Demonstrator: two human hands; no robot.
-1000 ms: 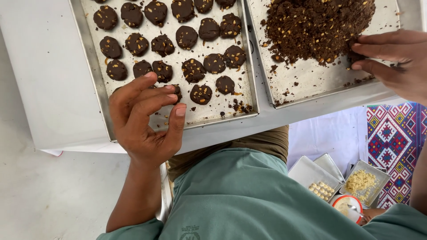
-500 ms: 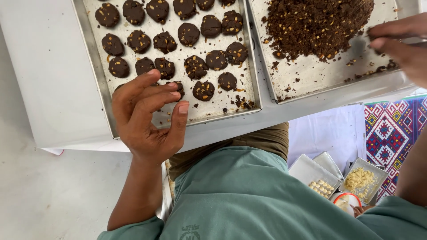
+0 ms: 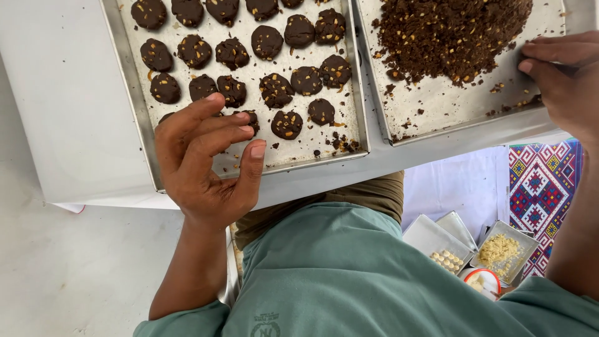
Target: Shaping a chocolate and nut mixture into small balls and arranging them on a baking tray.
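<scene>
Your left hand (image 3: 209,162) hasn't really moved over the last second: it hovers over the near-left corner of the cookie tray (image 3: 128,75), fingers spread and loosely curled, thumb out, nothing gripped as far as I can see. It covers a dark round piece (image 3: 249,118) at the end of the front row, so I can't tell whether your fingertips touch it.

What changed is your right hand (image 3: 561,87). A second ago it sat lower at the near edge of the second tray (image 3: 437,106); now it has shifted up and further right, half out of frame, fingers together and bent at the tray's right side, beside the crumb mound (image 3: 449,34). Whether it pinches any mix is hidden.

The two hands are well apart, one per tray. The shaped dark rounds (image 3: 274,90) with nut bits sit in rows on the left tray, unchanged in count as far as I can see. Loose mix stays heaped on the right tray. Small foil dishes (image 3: 499,249) of pale bits sit down by your knee, untouched.
</scene>
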